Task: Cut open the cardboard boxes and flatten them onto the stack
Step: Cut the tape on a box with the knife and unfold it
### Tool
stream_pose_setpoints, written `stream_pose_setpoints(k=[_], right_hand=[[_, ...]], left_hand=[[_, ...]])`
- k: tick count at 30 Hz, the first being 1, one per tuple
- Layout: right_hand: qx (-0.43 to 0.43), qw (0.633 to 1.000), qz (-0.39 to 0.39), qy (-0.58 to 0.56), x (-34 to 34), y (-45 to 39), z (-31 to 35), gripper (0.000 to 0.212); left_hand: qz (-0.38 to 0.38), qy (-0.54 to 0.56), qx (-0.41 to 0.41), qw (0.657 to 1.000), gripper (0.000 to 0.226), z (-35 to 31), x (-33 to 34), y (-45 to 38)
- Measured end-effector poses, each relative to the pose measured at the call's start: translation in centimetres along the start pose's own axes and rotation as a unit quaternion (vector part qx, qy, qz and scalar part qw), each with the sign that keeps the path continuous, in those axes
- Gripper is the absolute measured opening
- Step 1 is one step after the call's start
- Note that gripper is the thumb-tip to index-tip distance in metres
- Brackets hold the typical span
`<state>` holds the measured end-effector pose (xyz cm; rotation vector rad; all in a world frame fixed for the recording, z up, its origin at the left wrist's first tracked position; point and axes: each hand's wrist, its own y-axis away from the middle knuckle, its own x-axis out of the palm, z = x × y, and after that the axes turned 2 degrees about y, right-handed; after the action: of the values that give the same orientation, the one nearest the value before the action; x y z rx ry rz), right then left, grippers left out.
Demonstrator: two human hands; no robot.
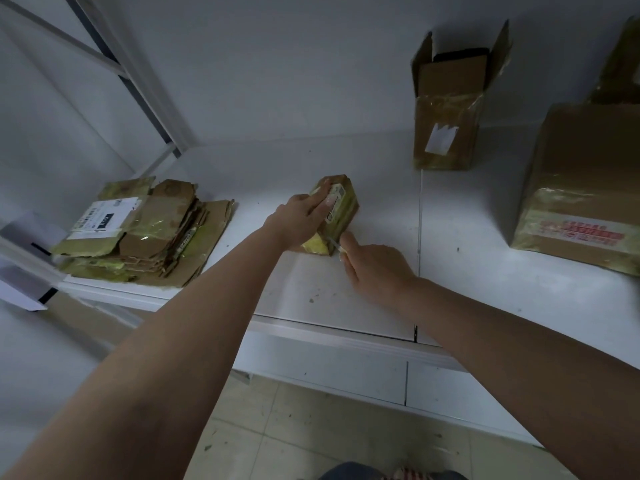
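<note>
A: Fingers first?

B: Left hand [304, 211] laid over the top of the small taped box [341, 211], fingers bent down around its far side, gripping it firm. Right hand [375, 268] clenched round a thin blade [333, 242], most of the tool hidden in the fist; tip touching the near lower corner of the same box.

A: Containers, from biggest?

B: Large cardboard box [585, 188] at right on the white table [467, 265], closed, wrapped in yellowish tape, red print on the front face. Contents not visible. Then tall open box [446, 129] at the back near the wall, flaps standing up, something dark inside at the top, not possible to tell what; torn white label on the front.

A: And the stack?

B: Stack of flattened boxes [152, 233] at the left edge of the table, well apart from both hands. Brown sheets, uneven, with yellow tape; white shipping label [104, 218] on the top sheet.

A: Smallest one, the look?

B: Small taped box near the middle of the table, between the hands, not yet flat. Brown with greenish-yellow tape, narrow printed label along the top, partly covered by the left fingers. Bright yellow patch at the near end, beside the blade.
</note>
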<state>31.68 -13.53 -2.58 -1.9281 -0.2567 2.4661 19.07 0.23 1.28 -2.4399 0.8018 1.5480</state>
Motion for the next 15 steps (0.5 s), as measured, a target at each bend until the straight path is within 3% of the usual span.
stream_pose_setpoints(k=[9,13,15], right_hand=[[-0.003,0.996,0.058,-0.063,-0.3,0.1,-0.7,0.026],[0.072,0.985,-0.007,-0.158,-0.6,0.5,-2.2,0.02],[0.115,0.982,-0.039,-0.145,-0.8,0.5,-3.0,0.02]], left_hand=[[0.019,-0.057,0.008,0.998,0.079,-0.1,-0.7,0.3],[0.056,-0.103,0.055,0.992,0.066,0.7,-2.5,0.6],[0.078,-0.083,0.089,0.99,0.065,2.0,-3.6,0.4]])
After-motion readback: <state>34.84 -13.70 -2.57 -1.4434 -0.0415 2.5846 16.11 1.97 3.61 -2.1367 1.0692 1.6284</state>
